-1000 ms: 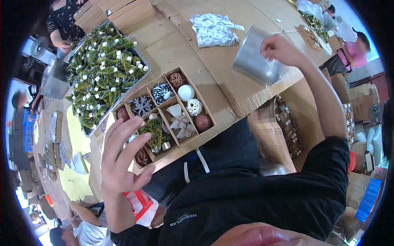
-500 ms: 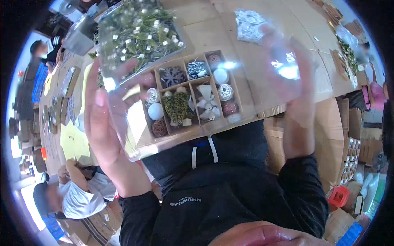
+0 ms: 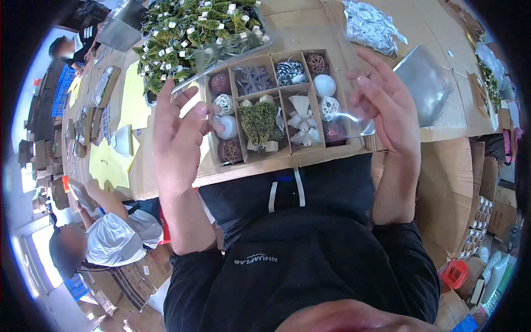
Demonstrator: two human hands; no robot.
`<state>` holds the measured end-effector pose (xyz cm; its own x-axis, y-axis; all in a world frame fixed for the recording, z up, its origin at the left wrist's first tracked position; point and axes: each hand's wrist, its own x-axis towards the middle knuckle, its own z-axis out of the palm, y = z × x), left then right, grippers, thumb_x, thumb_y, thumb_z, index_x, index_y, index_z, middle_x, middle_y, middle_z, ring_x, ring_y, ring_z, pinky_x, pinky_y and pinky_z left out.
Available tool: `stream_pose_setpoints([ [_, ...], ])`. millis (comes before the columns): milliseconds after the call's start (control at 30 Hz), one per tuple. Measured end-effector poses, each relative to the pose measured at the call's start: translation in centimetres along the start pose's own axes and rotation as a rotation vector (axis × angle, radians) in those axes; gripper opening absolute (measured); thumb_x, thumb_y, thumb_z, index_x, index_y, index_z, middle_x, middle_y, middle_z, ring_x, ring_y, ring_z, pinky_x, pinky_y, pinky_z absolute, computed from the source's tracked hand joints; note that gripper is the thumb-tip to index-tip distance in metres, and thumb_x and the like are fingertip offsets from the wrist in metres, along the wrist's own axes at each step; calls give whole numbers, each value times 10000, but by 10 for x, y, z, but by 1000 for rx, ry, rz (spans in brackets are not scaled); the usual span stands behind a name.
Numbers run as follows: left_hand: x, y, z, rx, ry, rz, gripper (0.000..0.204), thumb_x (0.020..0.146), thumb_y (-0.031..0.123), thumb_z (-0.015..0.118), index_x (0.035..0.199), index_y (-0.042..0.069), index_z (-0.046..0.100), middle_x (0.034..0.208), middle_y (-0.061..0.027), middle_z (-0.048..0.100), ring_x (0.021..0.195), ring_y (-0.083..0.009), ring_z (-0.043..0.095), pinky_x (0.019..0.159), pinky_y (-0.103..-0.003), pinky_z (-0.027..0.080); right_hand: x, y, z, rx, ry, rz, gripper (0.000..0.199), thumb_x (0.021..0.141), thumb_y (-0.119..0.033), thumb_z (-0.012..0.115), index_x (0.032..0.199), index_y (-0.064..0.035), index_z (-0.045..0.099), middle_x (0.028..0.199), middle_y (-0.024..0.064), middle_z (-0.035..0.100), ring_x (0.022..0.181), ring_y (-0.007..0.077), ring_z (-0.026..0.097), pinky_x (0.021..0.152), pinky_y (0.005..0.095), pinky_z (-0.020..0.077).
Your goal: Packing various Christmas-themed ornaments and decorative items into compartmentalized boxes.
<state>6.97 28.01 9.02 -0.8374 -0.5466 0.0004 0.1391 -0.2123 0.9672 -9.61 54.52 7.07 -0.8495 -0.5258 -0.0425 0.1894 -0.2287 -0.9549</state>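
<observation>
A shallow cardboard box with dividers lies in front of me, filled with ornaments. Among them are green moss-like trees, a dark snowflake, a snowy pine cone, a white angel-like figure, and white, red and brown balls. A clear plastic lid is over the box, its outline hard to follow. My left hand has its fingers bent at the lid's left edge. At the right edge, my right hand holds the lid between curled fingers and thumb.
Behind the box on the left stands a clear tray heaped with green sprigs. Silvery packets and another clear plastic piece lie to the right. Yellow sheets are at left. A co-worker in white sits lower left.
Both hands have brought the clear lid down and away from me, from raised and tilted to over the box. The clear plastic piece at right now shows past my right hand.
</observation>
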Motion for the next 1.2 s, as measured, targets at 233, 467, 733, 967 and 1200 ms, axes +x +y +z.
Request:
stream_pose_setpoints([
  [233,0,1,3,617,47,138,666,956,80,623,1506,-45,270,1398,-233,432,903,-140,611,666,-252,545,-10,13,2,-386,68,70,401,957,-145,665,1308,15,558,1003,44,623,747,45,564,622,212,473],
  [467,-1,-2,-4,976,68,-10,424,973,206,582,1335,-12,548,1026,-183,665,831,-198,658,676,-330,526,-13,15,17,-546,33,26,368,963,-124,654,1286,23,559,980,27,606,752,41,535,665,193,445],
  [733,-7,-30,-12,1079,-63,15,372,1041,285,417,1032,-49,581,917,-315,632,904,-488,614,807,-522,478,-16,32,13,-756,85,-12,330,999,-230,606,1185,42,588,900,45,627,800,73,541,710,237,453],
  [967,-13,-23,-19,440,56,-70,386,1029,292,532,1146,-73,583,926,-97,659,857,-137,615,800,-301,503,-7,33,4,-290,-54,62,338,1001,-201,575,1210,66,564,1047,65,639,946,88,548,814,220,433],
  [1200,10,-17,-90,-201,332,-16,277,998,282,534,1109,39,609,996,-76,664,884,-188,664,819,-388,550,2,21,19,-106,-38,-137,318,1031,-235,527,1233,9,558,743,-44,428,568,24,359,488,172,264],
])
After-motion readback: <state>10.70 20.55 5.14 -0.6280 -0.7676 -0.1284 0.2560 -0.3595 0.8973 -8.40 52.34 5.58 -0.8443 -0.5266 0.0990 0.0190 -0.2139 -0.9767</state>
